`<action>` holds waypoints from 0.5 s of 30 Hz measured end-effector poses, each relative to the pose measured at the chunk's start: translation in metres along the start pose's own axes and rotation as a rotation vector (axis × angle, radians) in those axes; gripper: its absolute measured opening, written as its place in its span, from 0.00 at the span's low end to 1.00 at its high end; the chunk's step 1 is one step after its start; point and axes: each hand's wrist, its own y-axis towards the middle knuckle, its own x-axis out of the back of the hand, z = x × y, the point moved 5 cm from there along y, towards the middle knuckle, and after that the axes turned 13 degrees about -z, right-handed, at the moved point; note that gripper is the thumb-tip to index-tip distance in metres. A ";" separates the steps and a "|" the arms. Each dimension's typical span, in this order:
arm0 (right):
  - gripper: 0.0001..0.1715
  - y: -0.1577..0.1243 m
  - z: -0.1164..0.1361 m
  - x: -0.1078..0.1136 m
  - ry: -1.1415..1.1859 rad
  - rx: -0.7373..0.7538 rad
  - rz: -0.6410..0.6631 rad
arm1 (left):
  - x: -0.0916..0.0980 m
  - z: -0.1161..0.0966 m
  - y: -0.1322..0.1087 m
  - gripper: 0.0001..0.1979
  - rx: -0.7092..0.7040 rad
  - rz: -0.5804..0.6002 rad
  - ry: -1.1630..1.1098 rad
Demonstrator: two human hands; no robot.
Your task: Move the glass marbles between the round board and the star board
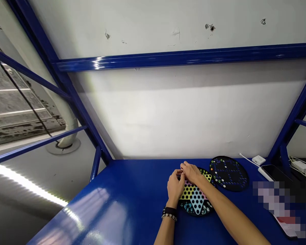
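We see both hands at work over a round Chinese checkers board [197,200] that lies flat on the blue counter [132,200], right of the counter's middle and close to the near edge. The board has a black rim and a six-pointed star of coloured fields dotted with holes, with yellow, pink and pale blue points in plain sight. The left hand [175,186] rests on the board's left side with its fingers curled in narrow, and it wears a dark band and a beaded bracelet [169,213] at the wrist. The right hand [191,172] reaches across the board from the right, its forearm lying over the star, and its fingers are bunched close too. The two sets of fingertips touch at the board's far left edge. We cannot tell whether a piece is pinched between them, because the spot is too small to read. Just beside the board, to its right and a little farther back, lies a second round board [228,173], black with a few coloured pegs near its rim. Farther right we see a white charger [259,160] and a dark phone [274,173], both near the white wall [183,119] behind the counter.
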 end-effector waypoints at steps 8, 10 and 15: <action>0.07 -0.012 0.006 0.011 -0.100 0.054 -0.039 | -0.001 -0.001 -0.001 0.11 -0.022 -0.007 0.019; 0.08 -0.015 0.008 0.013 -0.107 0.055 -0.049 | -0.002 -0.001 0.000 0.11 -0.032 -0.002 0.040; 0.10 -0.024 0.008 0.014 -0.077 0.057 -0.105 | -0.003 0.001 0.001 0.12 -0.041 0.013 0.047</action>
